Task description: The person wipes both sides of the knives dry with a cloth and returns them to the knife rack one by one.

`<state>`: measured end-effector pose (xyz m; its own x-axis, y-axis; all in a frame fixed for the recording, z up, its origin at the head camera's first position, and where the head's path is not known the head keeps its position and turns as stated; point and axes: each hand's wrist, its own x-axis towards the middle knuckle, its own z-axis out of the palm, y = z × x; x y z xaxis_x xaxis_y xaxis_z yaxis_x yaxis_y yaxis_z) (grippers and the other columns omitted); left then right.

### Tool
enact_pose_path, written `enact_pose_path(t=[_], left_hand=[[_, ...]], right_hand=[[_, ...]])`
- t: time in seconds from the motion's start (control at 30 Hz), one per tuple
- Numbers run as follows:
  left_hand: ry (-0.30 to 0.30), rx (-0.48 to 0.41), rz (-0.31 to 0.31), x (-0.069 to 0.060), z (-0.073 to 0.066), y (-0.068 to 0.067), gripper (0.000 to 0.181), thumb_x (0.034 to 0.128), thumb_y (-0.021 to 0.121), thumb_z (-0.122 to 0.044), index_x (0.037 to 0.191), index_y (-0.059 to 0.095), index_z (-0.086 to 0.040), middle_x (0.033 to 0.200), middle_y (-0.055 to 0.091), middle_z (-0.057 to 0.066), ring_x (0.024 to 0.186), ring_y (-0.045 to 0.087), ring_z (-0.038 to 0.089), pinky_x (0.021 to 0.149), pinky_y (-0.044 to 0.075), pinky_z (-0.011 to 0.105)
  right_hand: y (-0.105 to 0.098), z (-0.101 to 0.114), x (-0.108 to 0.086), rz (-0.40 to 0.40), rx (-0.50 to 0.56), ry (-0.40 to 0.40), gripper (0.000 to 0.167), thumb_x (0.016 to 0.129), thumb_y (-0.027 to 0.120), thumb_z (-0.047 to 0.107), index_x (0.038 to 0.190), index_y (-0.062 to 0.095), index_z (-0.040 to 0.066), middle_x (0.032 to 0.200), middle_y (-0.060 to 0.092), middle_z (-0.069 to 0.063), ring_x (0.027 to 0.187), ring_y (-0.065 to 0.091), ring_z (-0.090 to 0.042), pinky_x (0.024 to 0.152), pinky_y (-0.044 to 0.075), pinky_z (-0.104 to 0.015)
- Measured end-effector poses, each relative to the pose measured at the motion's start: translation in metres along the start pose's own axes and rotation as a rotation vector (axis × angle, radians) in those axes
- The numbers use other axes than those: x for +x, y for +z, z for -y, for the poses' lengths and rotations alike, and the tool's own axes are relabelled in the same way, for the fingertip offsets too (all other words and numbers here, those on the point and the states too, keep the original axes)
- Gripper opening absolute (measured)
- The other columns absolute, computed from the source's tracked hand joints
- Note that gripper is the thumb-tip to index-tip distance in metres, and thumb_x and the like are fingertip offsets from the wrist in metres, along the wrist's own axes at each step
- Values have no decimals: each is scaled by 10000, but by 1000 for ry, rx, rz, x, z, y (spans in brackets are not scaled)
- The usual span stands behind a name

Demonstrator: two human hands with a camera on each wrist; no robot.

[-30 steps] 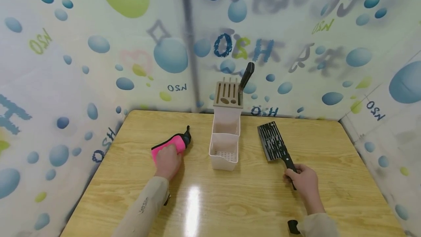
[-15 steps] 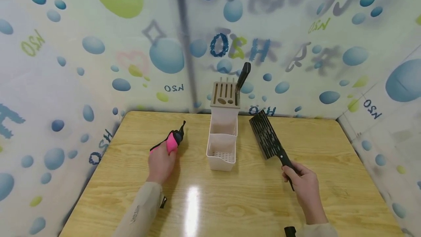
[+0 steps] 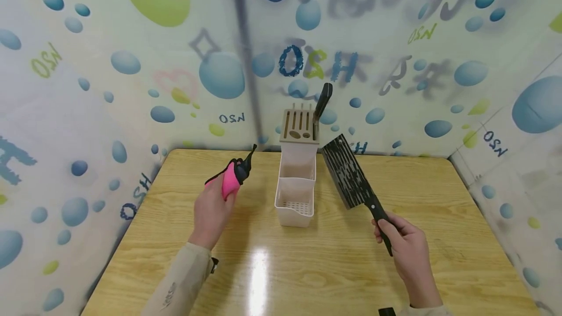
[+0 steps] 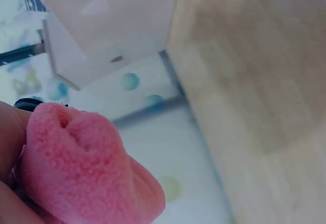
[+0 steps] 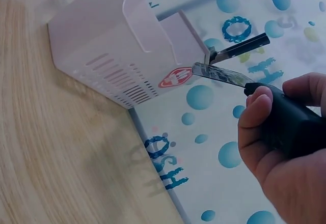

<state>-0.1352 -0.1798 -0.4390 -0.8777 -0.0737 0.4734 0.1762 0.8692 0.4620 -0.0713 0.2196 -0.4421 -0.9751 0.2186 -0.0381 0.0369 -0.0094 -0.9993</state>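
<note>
My left hand (image 3: 212,211) grips a bunched pink cloth (image 3: 230,182) with black edging and a dark pointed tail. In the left wrist view the cloth (image 4: 81,163) looks fluffy and crumpled. My right hand (image 3: 406,245) holds a cleaver (image 3: 349,172) by its black handle, its blade dark with pale streaks and pointing up and left. Between the hands stands a white knife holder (image 3: 296,216) with a beige slotted top (image 3: 300,128). One black-handled knife (image 3: 323,104) sits in the right side of that top. The cleaver's tip is close to the holder's right side.
The holder has two open compartments at its front and stands near the back edge of a light wooden table (image 3: 333,267). A patterned wall sheet (image 3: 386,52) rises right behind the table and along both sides.
My right hand has brought the cleaver up and left, nearer the holder. The left hand has shifted a little left and turned the cloth, whose tail now points higher.
</note>
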Motion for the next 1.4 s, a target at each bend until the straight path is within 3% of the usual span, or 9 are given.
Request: enact_pose_path(t=[0.13,0.33,0.47,0.7,1.03,1.4], left_hand=[[78,-14,-42,4,-16,-8,446,866,802,-29,1264,641,93,951,723,249,715,683,366,608,586,511],[195,-63,-95,6,-41,-14,448,831,799,39,1241,634,115,970,719,264,773,712,382,648,619,510],[249,-95,-107,9,-54,-14,473,830,787,55,1269,624,123,1041,721,269,872,725,391,727,634,508],[350,-120,-112,16,-73,-9,490,844,725,86,1319,610,119,1219,702,266,1114,706,380,909,611,498],[395,-117,-82,26,-89,2,504,867,701,82,1362,607,107,1329,658,264,1225,665,364,1012,560,463],[378,-123,-52,38,-94,11,520,905,675,49,1415,579,73,1418,611,234,1305,611,361,1078,510,469]], right_hand=[[2,7,-3,11,14,-32,323,1041,608,80,1212,630,-192,852,741,-50,714,652,-131,611,600,-256],[3,17,-10,9,12,-44,337,1034,626,90,1242,636,-176,858,744,-64,708,652,-143,613,596,-253],[4,23,-14,20,4,-55,346,1036,626,98,1255,636,-169,865,748,-79,701,658,-165,611,600,-267],[18,27,-13,105,-28,-100,311,1048,602,90,1221,648,-164,886,742,-80,707,670,-169,620,609,-278],[41,27,-9,183,7,-103,288,1045,602,75,1204,656,-160,884,723,-92,716,661,-176,621,603,-269],[56,27,3,225,-32,-74,277,1049,594,81,1229,667,-116,926,724,-87,751,663,-167,666,612,-273]])
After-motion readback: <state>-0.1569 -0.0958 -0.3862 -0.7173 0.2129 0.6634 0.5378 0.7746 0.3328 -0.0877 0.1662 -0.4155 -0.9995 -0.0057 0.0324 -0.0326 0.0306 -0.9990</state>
